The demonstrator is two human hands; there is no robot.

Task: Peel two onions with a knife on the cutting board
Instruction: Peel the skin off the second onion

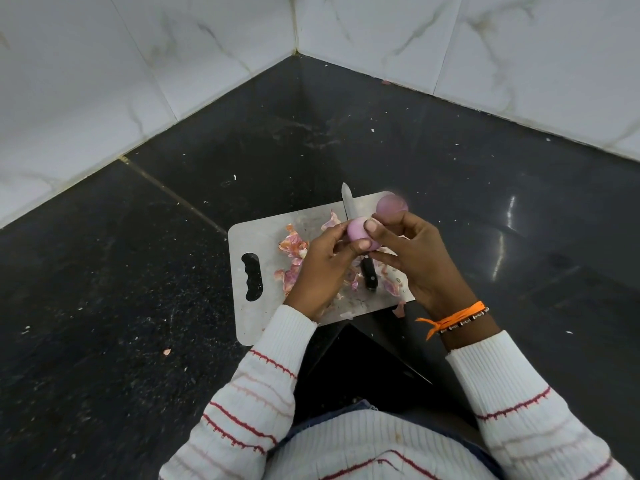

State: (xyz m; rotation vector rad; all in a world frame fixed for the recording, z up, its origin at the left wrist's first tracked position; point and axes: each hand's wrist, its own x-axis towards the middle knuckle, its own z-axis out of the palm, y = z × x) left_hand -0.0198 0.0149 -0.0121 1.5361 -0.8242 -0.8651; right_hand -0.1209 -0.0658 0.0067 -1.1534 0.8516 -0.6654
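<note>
Two hands (322,261) (412,258) pinch smooth round peeled onion (358,233); papery skins (294,245) on board (263,233).

Kitchen corner, dark stone counter (138,271), marble-look wall tiles (104,64)

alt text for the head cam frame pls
Both hands, left and right, hold a peeled onion above a cutting board littered with onion skins. A second peeled onion and a knife lie on the board.

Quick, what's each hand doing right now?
Left hand: pinching the peeled onion.
Right hand: thumb and fingers also curled on that onion.
</note>
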